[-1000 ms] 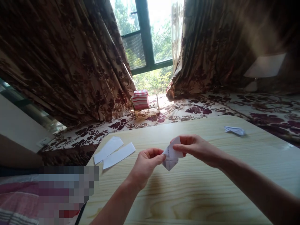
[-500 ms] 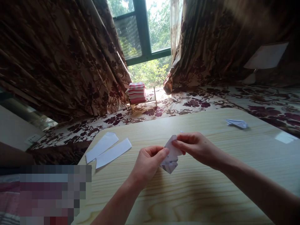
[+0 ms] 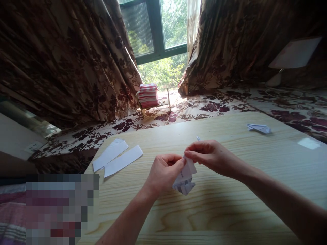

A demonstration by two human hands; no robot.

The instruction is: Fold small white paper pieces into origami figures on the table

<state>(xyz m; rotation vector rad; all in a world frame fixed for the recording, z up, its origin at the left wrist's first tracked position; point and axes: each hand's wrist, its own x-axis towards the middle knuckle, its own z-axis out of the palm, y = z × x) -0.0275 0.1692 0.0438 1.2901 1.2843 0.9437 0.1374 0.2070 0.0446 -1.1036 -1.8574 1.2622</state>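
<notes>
Above the middle of the wooden table (image 3: 217,204), a small folded white paper (image 3: 184,180) with some print on it is held between both hands. My left hand (image 3: 167,172) pinches its upper left part between thumb and fingers. At its top edge, the thumb and fingertips of my right hand (image 3: 208,153) are closed on the paper, close to my left thumb. The lower end of the paper hangs free and shows several folds. My fingers partly hide its upper part.
Two white paper strips (image 3: 124,160) lie at the table's left. A folded paper piece (image 3: 259,128) lies at the back right. Just beyond my right hand is a small paper tip (image 3: 198,138). Striped folded cloths (image 3: 148,95) and a lamp (image 3: 293,54) stand behind the table.
My right hand has moved slightly left along the paper's top, closer to my left thumb. The paper has tilted and its lower end sits slightly lower. The view has shifted a little.
</notes>
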